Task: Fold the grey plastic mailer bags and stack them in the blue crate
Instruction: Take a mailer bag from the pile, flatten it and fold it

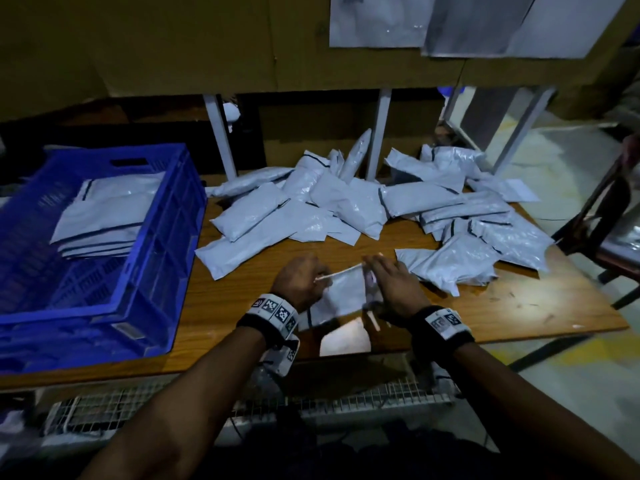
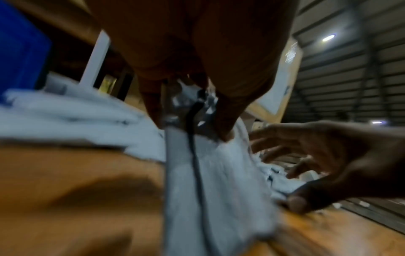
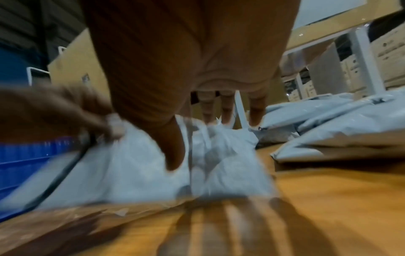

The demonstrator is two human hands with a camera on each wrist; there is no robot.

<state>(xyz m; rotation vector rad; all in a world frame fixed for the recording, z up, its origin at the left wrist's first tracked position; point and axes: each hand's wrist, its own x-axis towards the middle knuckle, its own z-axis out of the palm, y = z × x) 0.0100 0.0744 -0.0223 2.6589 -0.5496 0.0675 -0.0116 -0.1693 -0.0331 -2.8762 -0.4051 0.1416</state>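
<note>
Holding one grey mailer bag (image 1: 343, 294) up off the wooden bench (image 1: 485, 306), both hands work close together near the bench's front edge. The left hand (image 1: 299, 280) has its grip pinched tight on the bag's top left corner; in the left wrist view the fingers (image 2: 228, 121) and thumb squeeze the plastic beside a dark strip (image 2: 195, 155) that runs down the bag. The right hand (image 1: 398, 285) is at the bag's top right corner. Its thumb (image 3: 173, 149) presses on the plastic and its fingers (image 3: 255, 110) reach down behind the bag, so its grip looks closed on that corner, though the picture is blurry. The bag hangs down between the two wrists.

Just past the hands, and off to the right of the right hand, lies a big messy pile of grey mailer bags (image 1: 363, 202) on the bench. Some of them lie one over another.

Left of the left hand sits the blue crate (image 1: 166, 237) on the bench. Inside it lies a neat stack of folded mailer bags (image 1: 107, 216), flat, one on top of another.

Each wrist wears a black band with white square-patterned tags (image 1: 277, 311). Behind the pile stand white metal legs (image 1: 220, 136) and brown cardboard boxes (image 1: 173, 43). A chair (image 1: 602, 220) stands far off to the right of the right hand.
</note>
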